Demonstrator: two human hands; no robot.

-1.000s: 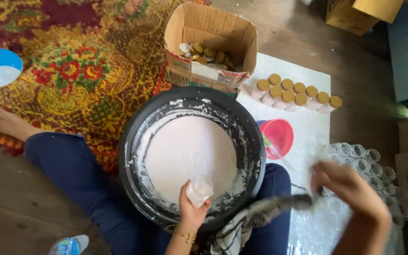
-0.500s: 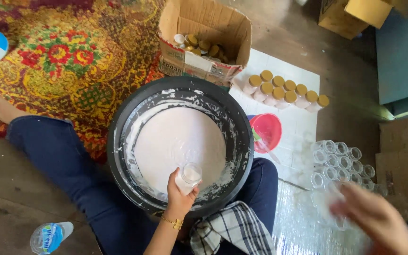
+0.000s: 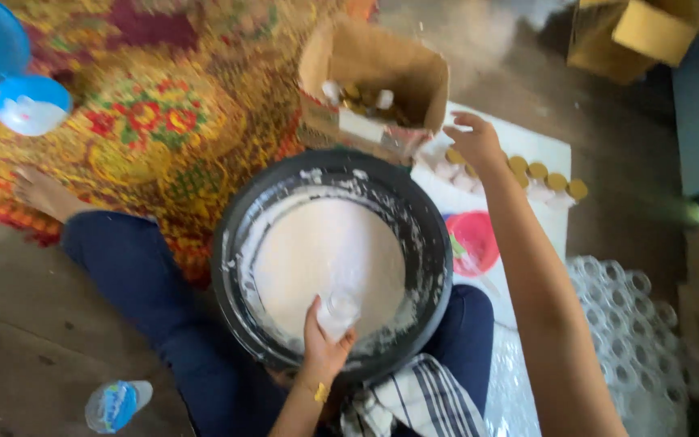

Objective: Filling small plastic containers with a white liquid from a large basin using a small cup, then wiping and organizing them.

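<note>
A big black basin [image 3: 232, 283] full of thick white cream sits between my legs. My left hand [image 3: 324, 344] grips a small clear jar [image 3: 338, 310] at the basin's near rim, tipped into the cream. My right hand [image 3: 472, 139] is stretched out past the far right rim with fingers apart and nothing in it. It hovers over a row of filled jars with yellow lids [image 3: 540, 178], just beside an open cardboard box [image 3: 382, 73] that holds more jars.
Several empty clear jars [image 3: 637, 324] lie on plastic sheet at the right. A red lid [image 3: 475, 241] sits right of the basin. A patterned rug [image 3: 155, 121], a blue bowl [image 3: 30, 103], a plastic bottle [image 3: 115, 403], a checked cloth [image 3: 422, 400] and another cardboard box [image 3: 633, 32] surround me.
My right hand rose from low at the right, near the empty jars, across to the yellow-lidded jars by the box. The spoon-like tool it held a second ago is gone. My left hand stays at the basin.
</note>
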